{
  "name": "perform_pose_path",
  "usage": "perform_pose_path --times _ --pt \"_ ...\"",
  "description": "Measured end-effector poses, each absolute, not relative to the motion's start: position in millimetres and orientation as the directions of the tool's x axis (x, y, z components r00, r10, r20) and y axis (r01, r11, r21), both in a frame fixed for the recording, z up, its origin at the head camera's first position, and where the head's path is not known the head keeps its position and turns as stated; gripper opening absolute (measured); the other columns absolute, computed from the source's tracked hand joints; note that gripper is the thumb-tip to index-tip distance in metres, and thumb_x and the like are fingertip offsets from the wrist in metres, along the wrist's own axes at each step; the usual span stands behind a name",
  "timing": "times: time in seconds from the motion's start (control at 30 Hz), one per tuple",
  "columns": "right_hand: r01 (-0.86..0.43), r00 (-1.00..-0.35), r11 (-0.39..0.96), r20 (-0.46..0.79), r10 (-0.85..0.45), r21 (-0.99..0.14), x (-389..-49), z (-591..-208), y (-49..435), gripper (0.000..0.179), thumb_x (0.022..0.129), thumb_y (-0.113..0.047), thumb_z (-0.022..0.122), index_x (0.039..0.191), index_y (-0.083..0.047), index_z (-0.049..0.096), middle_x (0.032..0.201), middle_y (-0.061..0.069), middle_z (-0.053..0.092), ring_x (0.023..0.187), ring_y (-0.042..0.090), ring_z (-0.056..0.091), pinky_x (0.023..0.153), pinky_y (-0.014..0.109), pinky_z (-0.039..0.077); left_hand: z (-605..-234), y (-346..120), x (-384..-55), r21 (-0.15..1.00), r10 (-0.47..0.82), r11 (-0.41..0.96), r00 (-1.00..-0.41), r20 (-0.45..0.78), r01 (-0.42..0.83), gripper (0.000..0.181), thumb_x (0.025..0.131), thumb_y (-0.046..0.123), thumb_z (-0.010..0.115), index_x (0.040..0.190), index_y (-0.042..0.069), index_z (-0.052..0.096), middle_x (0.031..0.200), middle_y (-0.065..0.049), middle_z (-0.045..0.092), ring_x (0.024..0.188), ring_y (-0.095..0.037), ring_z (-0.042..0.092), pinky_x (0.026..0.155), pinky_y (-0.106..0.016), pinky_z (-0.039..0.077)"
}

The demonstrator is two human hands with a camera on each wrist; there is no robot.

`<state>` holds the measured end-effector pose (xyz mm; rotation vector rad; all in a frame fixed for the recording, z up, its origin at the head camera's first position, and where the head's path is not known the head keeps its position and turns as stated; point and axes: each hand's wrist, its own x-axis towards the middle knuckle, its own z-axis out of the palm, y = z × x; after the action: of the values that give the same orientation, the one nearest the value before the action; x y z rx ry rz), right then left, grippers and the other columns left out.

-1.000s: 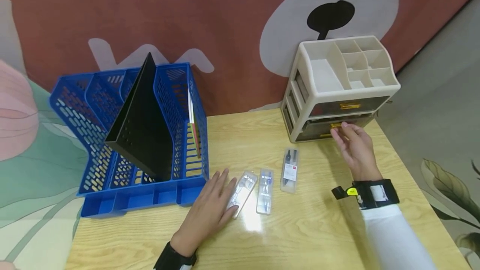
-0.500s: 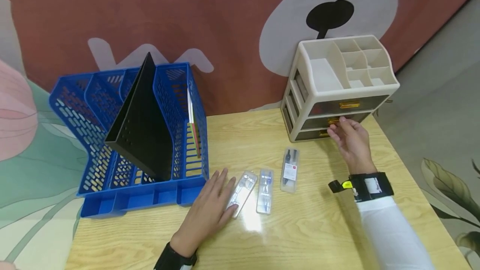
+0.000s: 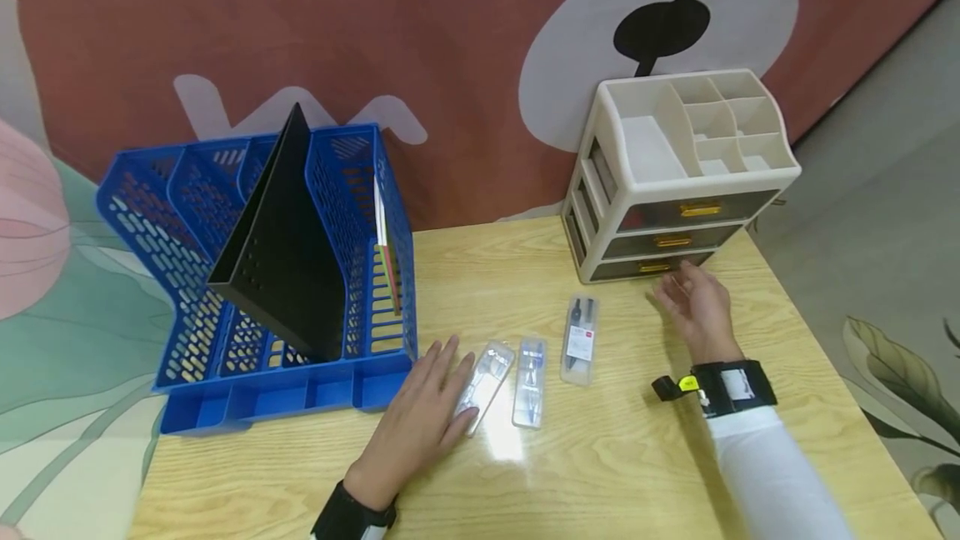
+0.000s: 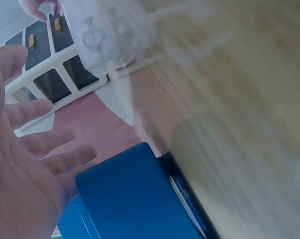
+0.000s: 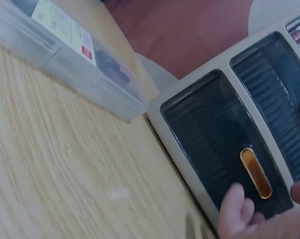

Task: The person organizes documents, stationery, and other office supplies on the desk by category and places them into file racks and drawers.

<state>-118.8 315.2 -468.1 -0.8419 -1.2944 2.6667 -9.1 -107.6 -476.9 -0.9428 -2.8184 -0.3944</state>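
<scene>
My left hand (image 3: pixel 416 419) lies with straight fingers against a slim clear plastic case (image 3: pixel 487 377), touching its left side. Beside that lies a second clear case (image 3: pixel 529 382). Further right is a clear compass case (image 3: pixel 578 343) with dark tools and a white label inside. My right hand (image 3: pixel 699 307) hovers at the bottom drawer of a white desktop drawer unit (image 3: pixel 611 207), its fingers loosely bent and holding nothing. In the right wrist view the fingertips are just short of the gold handle (image 5: pixel 255 173). All three drawers look closed.
At left a blue mesh file rack (image 3: pixel 393 273) holds a black folder (image 3: pixel 288 265) and some thin booklets (image 3: pixel 387 257). Open compartments top the drawer unit. A printed cloth (image 3: pixel 465 107) hangs behind the wooden table (image 3: pixel 600 473).
The middle drawer, slightly out at first, has been pushed in. My right hand has left its handle and dropped to the bottom drawer. The left hand stays in place.
</scene>
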Motion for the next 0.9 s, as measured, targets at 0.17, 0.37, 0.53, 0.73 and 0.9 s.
perform_pose_path --times 0.17,0.37,0.53,0.73,0.9 --pt "0.228 -0.872 -0.772 -0.477 0.109 -0.594 -123 -476 315 0.039 0.095 -0.011 0.06 0.129 -0.011 0.041 0.117 0.009 0.043 0.111 0.019 0.051 0.107 0.036 0.042 -477 -105 -14 0.189 0.565 0.776 -0.797 0.213 0.601 0.067 0.094 0.044 0.056 0.148 0.009 0.04 0.156 -0.022 0.031 0.143 -0.039 0.026 0.113 -0.054 0.034" --pt "0.235 -0.868 -0.843 -0.494 0.042 -0.484 -133 -482 310 0.027 0.095 -0.004 0.058 0.121 -0.007 0.052 0.119 0.009 0.044 0.116 0.018 0.048 0.108 0.035 0.041 -476 -98 -21 0.188 0.552 0.782 -0.801 0.234 0.594 0.067 0.094 0.045 0.055 0.148 0.009 0.04 0.155 -0.023 0.033 0.141 -0.041 0.028 0.111 -0.056 0.035" --pt "0.232 -0.851 -0.86 -0.523 0.047 -0.455 -137 -483 308 0.022 0.093 -0.002 0.061 0.115 -0.005 0.056 0.113 0.009 0.048 0.108 0.018 0.052 0.104 0.034 0.046 -474 -91 -23 0.213 0.54 0.79 -0.817 0.204 0.575 0.066 0.095 0.047 0.052 0.149 0.012 0.039 0.157 -0.02 0.031 0.142 -0.039 0.026 0.112 -0.056 0.034" --pt "0.203 -0.859 -0.866 -0.508 0.067 -0.457 -137 -482 307 0.015 0.093 0.001 0.059 0.108 0.0 0.056 0.106 0.012 0.05 0.101 0.02 0.056 0.102 0.031 0.047 -474 -83 -27 0.214 0.551 0.785 -0.813 0.188 0.581 0.065 0.098 0.049 0.046 0.15 0.012 0.036 0.158 -0.02 0.029 0.144 -0.038 0.022 0.112 -0.057 0.033" --pt "0.203 -0.865 -0.842 -0.495 0.085 -0.5 -134 -482 307 0.016 0.094 0.0 0.058 0.11 0.0 0.057 0.107 0.011 0.051 0.103 0.02 0.056 0.101 0.029 0.048 -477 -76 -35 0.196 0.563 0.776 -0.799 0.212 0.599 0.066 0.097 0.047 0.048 0.15 0.01 0.036 0.157 -0.022 0.03 0.143 -0.039 0.023 0.112 -0.056 0.033"
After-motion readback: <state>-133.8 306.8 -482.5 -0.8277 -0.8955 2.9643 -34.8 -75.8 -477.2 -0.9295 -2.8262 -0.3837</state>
